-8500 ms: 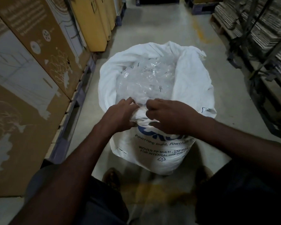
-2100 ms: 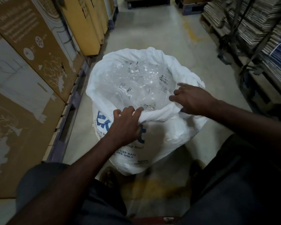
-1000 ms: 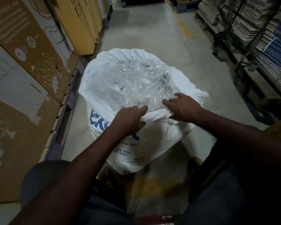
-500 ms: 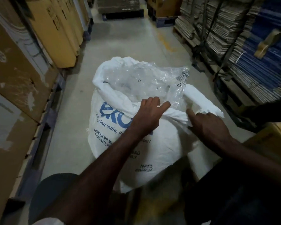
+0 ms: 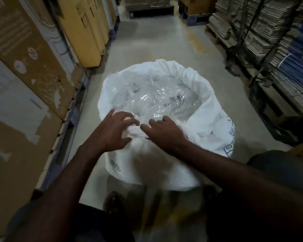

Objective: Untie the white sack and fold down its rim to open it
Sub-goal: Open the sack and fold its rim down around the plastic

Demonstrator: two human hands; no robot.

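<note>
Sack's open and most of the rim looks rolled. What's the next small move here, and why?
Probably pinch the bunched near rim between the left hand and right hand and roll it outward. Both hands hover there with spread fingers, and that part of the white sack looks wadded, unlike the far edge.

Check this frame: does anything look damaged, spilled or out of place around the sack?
Only the brown cartons on the left: their printed surface is torn and peeling in patches. The white sack stands open, its clear plastic inside, nothing spilled on the floor.

White sack (image 5: 164, 165) stands on grey concrete floor (image 5: 152, 48).
</note>
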